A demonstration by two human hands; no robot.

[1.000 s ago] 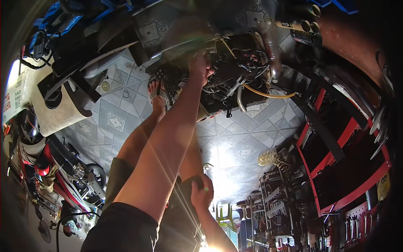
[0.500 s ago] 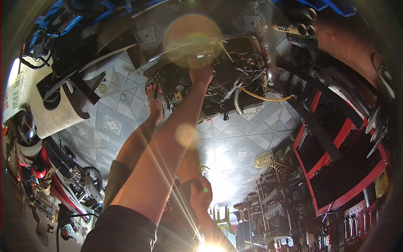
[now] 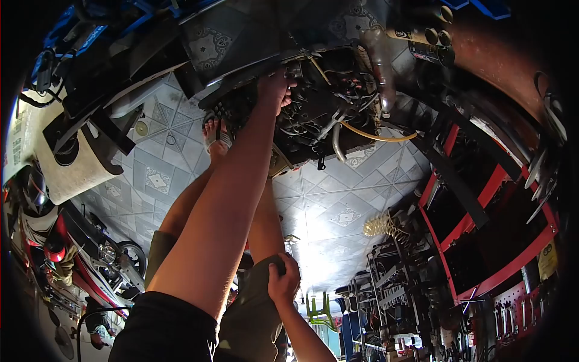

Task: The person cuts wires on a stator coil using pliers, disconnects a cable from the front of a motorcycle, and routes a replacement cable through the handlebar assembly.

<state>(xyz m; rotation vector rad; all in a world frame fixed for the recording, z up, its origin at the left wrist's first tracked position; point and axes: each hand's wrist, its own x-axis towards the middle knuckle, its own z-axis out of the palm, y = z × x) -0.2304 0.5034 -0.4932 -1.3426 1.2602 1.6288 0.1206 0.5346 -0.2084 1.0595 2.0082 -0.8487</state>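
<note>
My left hand (image 3: pixel 275 92) reaches forward over a box (image 3: pixel 362 63) crowded with dark mechanical parts and tangled cables. Its fingers are curled in; anything between them is too dark and small to make out. Right of the hand lies a bent silvery pipe (image 3: pixel 338 142), beside a thin yellow hose (image 3: pixel 380 140) that hangs out over the box's edge. A second yellowish tube (image 3: pixel 318 69) crosses the far side of the parts. My right hand (image 3: pixel 284 280) rests on my right knee, thumb spread from the fingers, holding nothing.
Patterned grey tiles (image 3: pixel 347 214) make up the floor. A red metal rack (image 3: pixel 512 274) stands to the right, near hanging wrenches (image 3: pixel 506 317) and a coiled pale hose (image 3: pixel 383 227). On the left are a red motorcycle (image 3: pixel 78 265) and a beige panel (image 3: pixel 78 169). A sandalled foot (image 3: pixel 216 133) is beside the box.
My left hand has shifted slightly left; a shiny patch seen at its fingers before no longer shows. My right hand stays on the knee. The bright lens glare has gone.
</note>
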